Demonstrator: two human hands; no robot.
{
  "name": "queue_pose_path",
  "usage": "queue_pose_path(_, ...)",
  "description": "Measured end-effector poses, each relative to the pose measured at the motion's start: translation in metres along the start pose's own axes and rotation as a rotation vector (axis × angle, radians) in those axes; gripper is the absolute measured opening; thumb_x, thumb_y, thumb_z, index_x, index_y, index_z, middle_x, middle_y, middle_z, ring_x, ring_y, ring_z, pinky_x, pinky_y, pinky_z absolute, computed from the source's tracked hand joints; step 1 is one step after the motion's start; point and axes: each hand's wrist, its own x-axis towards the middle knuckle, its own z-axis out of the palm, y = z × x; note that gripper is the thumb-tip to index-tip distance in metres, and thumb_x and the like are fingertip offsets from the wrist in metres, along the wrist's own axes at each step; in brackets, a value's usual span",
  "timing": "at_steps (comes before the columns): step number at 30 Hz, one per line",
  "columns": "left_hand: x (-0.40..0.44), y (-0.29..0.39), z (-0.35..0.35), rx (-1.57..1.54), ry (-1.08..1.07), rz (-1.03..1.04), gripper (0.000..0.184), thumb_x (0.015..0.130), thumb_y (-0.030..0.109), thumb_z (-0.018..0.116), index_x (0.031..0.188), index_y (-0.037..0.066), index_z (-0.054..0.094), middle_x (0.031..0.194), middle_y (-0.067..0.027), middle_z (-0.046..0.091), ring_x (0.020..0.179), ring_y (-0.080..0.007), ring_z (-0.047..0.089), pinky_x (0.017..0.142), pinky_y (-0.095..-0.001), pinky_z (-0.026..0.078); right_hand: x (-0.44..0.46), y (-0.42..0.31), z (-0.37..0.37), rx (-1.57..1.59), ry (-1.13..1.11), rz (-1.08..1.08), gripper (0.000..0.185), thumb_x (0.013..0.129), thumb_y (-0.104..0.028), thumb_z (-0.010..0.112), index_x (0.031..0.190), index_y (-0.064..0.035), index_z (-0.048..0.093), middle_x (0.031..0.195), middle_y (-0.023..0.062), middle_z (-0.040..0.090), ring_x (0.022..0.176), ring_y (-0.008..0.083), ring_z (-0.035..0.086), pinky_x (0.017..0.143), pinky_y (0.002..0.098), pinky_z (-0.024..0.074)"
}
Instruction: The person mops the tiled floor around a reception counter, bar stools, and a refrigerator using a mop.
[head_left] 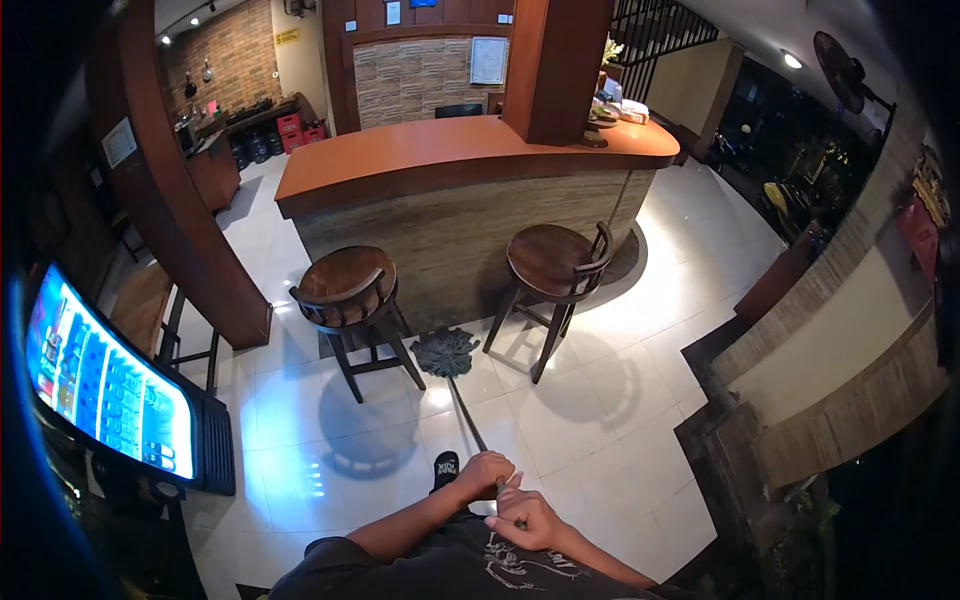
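Note:
A mop [446, 353] with a grey-green stringy head rests on the tiled floor between two stools. Its thin dark handle slopes back towards my body. My left hand [485, 475] is wrapped round the handle, farther out along it. Closer to my shirt, my right hand [528, 520] also grips the handle, its fingers curled closed. Part of the handle is hidden inside both hands. To the left of the mop head stands a round wooden stool [345, 285], and to its right a second wooden stool [550, 262].
Behind the stools runs a curved counter [450, 146] with an orange-brown top. A lit drinks fridge [110, 385] is at the left, near a wooden pillar [185, 190]. Stepped stone edging [735, 440] lies at the right. My shoe [446, 468] shows below.

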Motion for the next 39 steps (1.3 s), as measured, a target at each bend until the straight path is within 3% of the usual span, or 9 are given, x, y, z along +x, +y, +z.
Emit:
queue_pose_path(6,-0.002,-0.074,0.033,-0.007,0.008,0.015,0.012,0.069,0.017,0.069,0.066,0.011,0.059,0.067,-0.0107,0.060,0.070,-0.0334,0.062,0.064,-0.0450,0.048,-0.010,0.081,0.006,0.032,0.152,0.017,0.039,0.088,-0.003,0.065,0.057,0.0021,0.043,0.054,0.0102,0.042,0.052,0.0252,0.042,0.058,0.0379,0.0352)
queue_pose_path(11,0.005,-0.118,0.032,0.248,-0.364,-0.177,0.010,0.067,0.019,0.070,0.070,0.010,0.068,0.081,-0.0132,0.069,0.084,-0.0372,0.065,0.074,-0.0448,0.052,-0.010,0.141,0.022,-0.110,0.279,0.059,0.038,0.088,-0.003,0.065,0.059,0.0034,0.041,0.055,0.0129,0.039,0.052,0.0259,0.039,0.058,0.0383,0.0359)
queue_pose_path(16,0.027,-0.052,0.011,0.021,-0.113,-0.148,0.017,0.070,0.019,0.071,0.064,0.007,0.061,0.071,-0.0134,0.062,0.076,-0.0357,0.062,0.068,-0.0439,0.048,0.006,0.046,-0.015,-0.050,0.160,0.167,0.039,0.087,-0.006,0.068,0.058,0.0029,0.044,0.054,0.0109,0.041,0.050,0.0236,0.038,0.058,0.0372,0.0353)
queue_pose_path(19,0.023,0.003,-0.005,-0.051,-0.161,-0.227,0.010,0.064,0.017,0.073,0.068,0.011,0.067,0.071,-0.0116,0.064,0.075,-0.0355,0.064,0.066,-0.0429,0.049,0.000,-0.005,-0.019,-0.018,0.075,0.146,0.039,0.086,-0.007,0.070,0.057,0.0022,0.046,0.053,0.0090,0.042,0.051,0.0222,0.041,0.059,0.0367,0.0359)
queue_pose_path(25,-0.009,0.006,0.021,-0.117,-0.024,-0.087,0.027,0.067,0.019,0.072,0.058,0.009,0.048,0.060,-0.0096,0.055,0.063,-0.0332,0.057,0.061,-0.0438,0.044,-0.027,0.021,0.003,0.062,-0.017,-0.031,0.039,0.085,-0.005,0.069,0.055,-0.0007,0.045,0.052,0.0081,0.043,0.053,0.0230,0.044,0.062,0.0367,0.0368)
queue_pose_path(29,-0.005,-0.037,0.037,0.048,-0.054,-0.029,0.025,0.071,0.015,0.070,0.058,0.007,0.050,0.060,-0.0117,0.055,0.064,-0.0344,0.057,0.064,-0.0439,0.044,-0.033,0.074,0.006,0.036,0.057,0.002,0.038,0.086,-0.004,0.067,0.055,-0.0003,0.044,0.055,0.0093,0.043,0.053,0.0251,0.042,0.063,0.0369,0.0361)
queue_pose_path(32,0.004,-0.065,0.042,0.047,-0.072,-0.230,0.024,0.071,0.015,0.070,0.058,0.007,0.051,0.061,-0.0126,0.056,0.066,-0.0350,0.057,0.063,-0.0441,0.044,-0.028,0.116,0.003,0.022,0.134,0.031,0.038,0.086,-0.006,0.068,0.056,0.0008,0.044,0.056,0.0102,0.043,0.055,0.0250,0.042,0.062,0.0371,0.0358)
queue_pose_path(35,0.013,-0.076,0.048,0.042,-0.011,-0.240,0.021,0.064,0.015,0.072,0.058,0.006,0.054,0.065,-0.0124,0.056,0.065,-0.0346,0.056,0.062,-0.0425,0.045,-0.025,0.117,-0.006,-0.048,0.177,0.123,0.038,0.086,-0.007,0.069,0.058,0.0016,0.045,0.056,0.0107,0.042,0.055,0.0242,0.043,0.060,0.0377,0.0360)
queue_pose_path(39,0.030,-0.011,0.033,-0.050,0.064,-0.227,0.021,0.071,0.016,0.073,0.061,0.006,0.057,0.067,-0.0136,0.058,0.065,-0.0330,0.056,0.061,-0.0422,0.044,-0.022,0.027,-0.033,-0.014,0.134,0.158,0.040,0.089,-0.010,0.069,0.058,0.0012,0.045,0.056,0.0105,0.043,0.054,0.0244,0.044,0.060,0.0375,0.0375)
